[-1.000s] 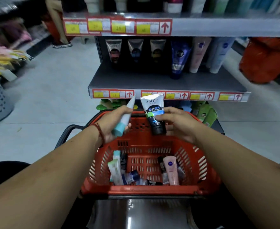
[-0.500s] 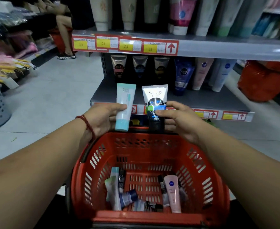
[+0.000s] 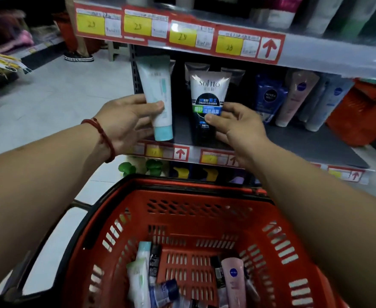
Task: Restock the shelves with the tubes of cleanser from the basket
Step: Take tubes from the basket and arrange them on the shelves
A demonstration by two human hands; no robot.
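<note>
While both tubes hang cap-down at the front edge of the middle shelf (image 3: 304, 143), I judge the step in hand to be standing them there. My left grip (image 3: 127, 121) has its thumb and fingers curled round the lower half of the pale teal tube (image 3: 158, 96), near the shelf's left front corner. My right grip (image 3: 235, 127) pinches the black-and-white cleanser tube (image 3: 209, 94) at its label, just beside the teal one. To do this well, I would carry each past the edge and set its cap flat on bare shelf ahead of the back row of tubes (image 3: 197, 71), letting go only once it stands. More tubes, a pink tube (image 3: 233, 278) among them, lie in the red basket (image 3: 204, 194) below.
</note>
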